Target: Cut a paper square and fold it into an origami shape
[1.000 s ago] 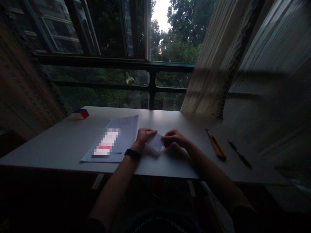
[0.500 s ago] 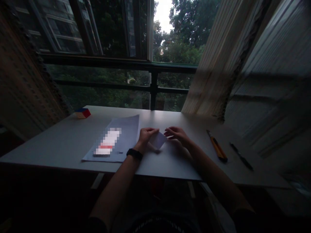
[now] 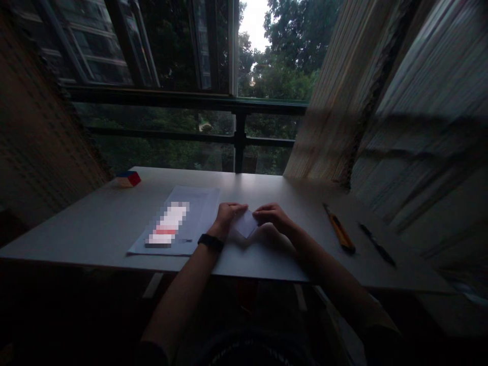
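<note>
At the front edge of the table, the left hand and right hand pinch a small white paper with their fingertips to steady it.

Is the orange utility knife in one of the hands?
No, the utility knife lies on the table, apart from the right hand.

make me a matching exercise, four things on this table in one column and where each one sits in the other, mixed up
1 small white folded paper
2 orange utility knife
3 multicoloured puzzle cube
4 thin black pen

a far left corner of the grey table
b farthest right
c between the left hand and right hand
d between the hands and the pen

Pairs: 1-c, 2-d, 3-a, 4-b
</note>
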{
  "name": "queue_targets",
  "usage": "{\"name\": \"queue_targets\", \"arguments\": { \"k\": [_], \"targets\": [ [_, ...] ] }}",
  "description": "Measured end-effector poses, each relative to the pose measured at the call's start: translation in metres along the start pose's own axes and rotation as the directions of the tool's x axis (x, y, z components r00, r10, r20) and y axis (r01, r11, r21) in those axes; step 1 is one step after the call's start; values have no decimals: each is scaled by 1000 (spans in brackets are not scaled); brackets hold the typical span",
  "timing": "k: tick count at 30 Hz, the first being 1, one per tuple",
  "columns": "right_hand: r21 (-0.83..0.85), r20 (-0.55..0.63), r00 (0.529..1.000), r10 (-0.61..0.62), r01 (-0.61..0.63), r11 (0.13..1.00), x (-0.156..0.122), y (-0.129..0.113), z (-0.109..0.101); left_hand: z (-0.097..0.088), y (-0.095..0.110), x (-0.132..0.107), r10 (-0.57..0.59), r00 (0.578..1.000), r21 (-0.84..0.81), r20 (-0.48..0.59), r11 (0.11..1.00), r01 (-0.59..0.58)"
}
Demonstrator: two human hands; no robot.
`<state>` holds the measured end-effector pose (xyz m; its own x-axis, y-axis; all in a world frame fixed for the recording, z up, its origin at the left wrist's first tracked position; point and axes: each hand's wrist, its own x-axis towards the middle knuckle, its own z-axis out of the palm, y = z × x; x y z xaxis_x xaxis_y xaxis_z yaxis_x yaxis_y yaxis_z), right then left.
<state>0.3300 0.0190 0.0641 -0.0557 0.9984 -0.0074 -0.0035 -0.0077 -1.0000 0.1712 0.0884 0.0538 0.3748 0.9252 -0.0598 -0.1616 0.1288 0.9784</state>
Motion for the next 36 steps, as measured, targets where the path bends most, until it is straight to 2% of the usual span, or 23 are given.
{"name": "queue_targets", "arguments": {
  "k": [4,7,10,12,15,19,22,24,25,26,28,30,32,36],
  "targets": [
    [-37,108,994,24,-20,999,-4,-5,-10,-2,2,1,28,997,-28,-78,999,-31],
    [-70,148,989,31,-21,997,-8,-8,-19,-3,2,3,38,993,-36,-115,998,-42],
    [-85,140,989,36,-25,996,-9,-9,-27,-5,3,4,52,982,-96,-179,993,-71],
    [-65,79,997,-2,7,998,-8,-8,-29,-6,4,4,25,985,-139,-172,989,-50],
    [0,0,988,-155,155,988,-4,-5,-25,-4,4,0,-37,998,-126,-59,992,29],
    [-64,63,949,-309,313,948,-1,-3,-9,0,1,-6,-84,990,-18,114,996,87],
    [-96,89,936,-340,348,933,0,-1,1,1,-1,-8,-191,941,24,279,981,193],
    [-66,46,937,-345,348,935,0,-1,2,2,0,-9,-252,883,-5,396,961,276],
    [-55,9,941,-339,339,939,1,-1,2,3,0,-10,-256,868,-28,426,955,296],
    [-50,-30,945,-325,324,945,1,0,0,4,2,-11,-248,870,-44,426,955,294],
    [-65,-91,954,-285,280,958,2,0,-5,5,5,-11,-185,915,-75,358,971,226],
    [-90,-103,967,-234,225,970,2,1,-11,5,8,-11,-119,953,-80,280,986,147],
    [-116,-76,978,-195,186,976,2,2,-14,5,9,-10,-98,962,-29,256,994,110],
    [-124,19,983,-180,181,976,1,5,-14,4,6,-9,-53,956,216,288,976,-10]
  ]
}}
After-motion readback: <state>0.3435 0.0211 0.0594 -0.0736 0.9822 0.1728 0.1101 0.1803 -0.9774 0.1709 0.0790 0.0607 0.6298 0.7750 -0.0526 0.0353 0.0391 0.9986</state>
